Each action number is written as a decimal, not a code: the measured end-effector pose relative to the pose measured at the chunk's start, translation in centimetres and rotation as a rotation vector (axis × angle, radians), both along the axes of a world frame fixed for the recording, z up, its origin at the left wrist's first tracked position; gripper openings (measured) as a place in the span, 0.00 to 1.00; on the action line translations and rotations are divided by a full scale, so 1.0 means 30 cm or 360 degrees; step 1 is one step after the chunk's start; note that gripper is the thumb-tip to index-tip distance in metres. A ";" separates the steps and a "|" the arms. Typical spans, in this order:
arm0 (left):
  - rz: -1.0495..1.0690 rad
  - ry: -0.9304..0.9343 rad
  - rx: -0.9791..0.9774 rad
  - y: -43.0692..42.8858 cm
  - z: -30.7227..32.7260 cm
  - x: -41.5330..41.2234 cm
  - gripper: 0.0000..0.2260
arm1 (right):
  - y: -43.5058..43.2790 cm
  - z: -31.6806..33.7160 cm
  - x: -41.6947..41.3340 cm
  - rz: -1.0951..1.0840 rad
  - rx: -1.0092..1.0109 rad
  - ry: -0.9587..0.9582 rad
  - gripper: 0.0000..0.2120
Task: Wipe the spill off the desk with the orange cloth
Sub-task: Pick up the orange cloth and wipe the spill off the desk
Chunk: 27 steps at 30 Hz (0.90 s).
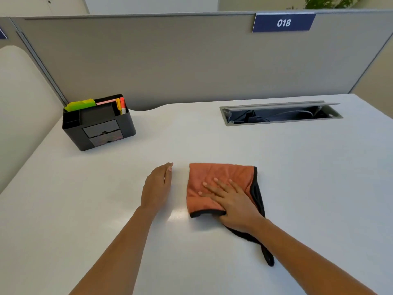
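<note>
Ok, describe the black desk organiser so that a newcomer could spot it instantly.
On the white desk, look to the far left corner by the grey partition. The black desk organiser stands there alone, holding green sticky notes and an orange highlighter, with two small drawers in front.

Bright, even overhead light; glare on the desk [176, 213] near the hands; edges bowed, perhaps slightly soft.

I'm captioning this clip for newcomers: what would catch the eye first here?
The orange cloth, folded flat at the middle of the white desk, with the right hand pressed open on it. The left hand rests beside it. At back left stands a black organizer holding bright notes.
</note>
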State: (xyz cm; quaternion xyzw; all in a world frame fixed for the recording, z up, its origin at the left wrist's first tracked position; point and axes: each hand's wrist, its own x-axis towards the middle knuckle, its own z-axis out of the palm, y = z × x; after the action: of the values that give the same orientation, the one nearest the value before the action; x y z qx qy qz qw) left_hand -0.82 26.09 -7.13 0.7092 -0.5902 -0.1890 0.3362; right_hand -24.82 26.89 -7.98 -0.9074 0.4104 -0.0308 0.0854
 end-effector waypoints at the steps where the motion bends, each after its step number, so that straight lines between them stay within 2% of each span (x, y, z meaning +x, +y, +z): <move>1: -0.0014 -0.0003 -0.0011 -0.004 -0.001 -0.001 0.18 | -0.039 0.006 0.012 -0.0154 0.0010 0.0005 0.31; 3: -0.0041 -0.0011 -0.0032 -0.012 -0.003 -0.006 0.17 | -0.097 0.009 0.052 -0.0441 0.0009 -0.0006 0.33; 5: -0.0054 -0.0021 -0.0050 -0.025 -0.004 -0.012 0.18 | -0.133 0.008 0.116 -0.0581 0.0007 -0.0020 0.31; 9: -0.0059 -0.0066 -0.0092 -0.074 -0.003 -0.022 0.18 | -0.164 0.007 0.230 -0.0304 0.0014 -0.0048 0.30; 13: -0.0042 -0.0087 -0.0086 -0.119 -0.013 -0.029 0.19 | -0.234 0.010 0.226 -0.0142 0.0005 -0.0055 0.30; 19: -0.0001 -0.0179 -0.0030 -0.158 -0.050 -0.020 0.18 | -0.410 -0.005 0.227 -0.0495 -0.0036 -0.0091 0.28; 24: 0.0008 -0.0255 -0.0001 -0.163 -0.079 -0.011 0.19 | -0.544 -0.001 0.183 -0.0387 -0.0046 -0.0024 0.28; 27: 0.0018 -0.0277 -0.0016 -0.173 -0.090 -0.005 0.19 | -0.642 0.006 0.096 -0.0558 -0.0079 -0.0032 0.28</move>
State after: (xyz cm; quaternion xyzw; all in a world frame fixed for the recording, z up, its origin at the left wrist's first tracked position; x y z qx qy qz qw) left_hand -0.97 20.89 -9.84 0.7246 -0.6141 -0.1216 0.2882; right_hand -21.92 7.63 -7.80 -0.8234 0.5606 -0.0645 0.0605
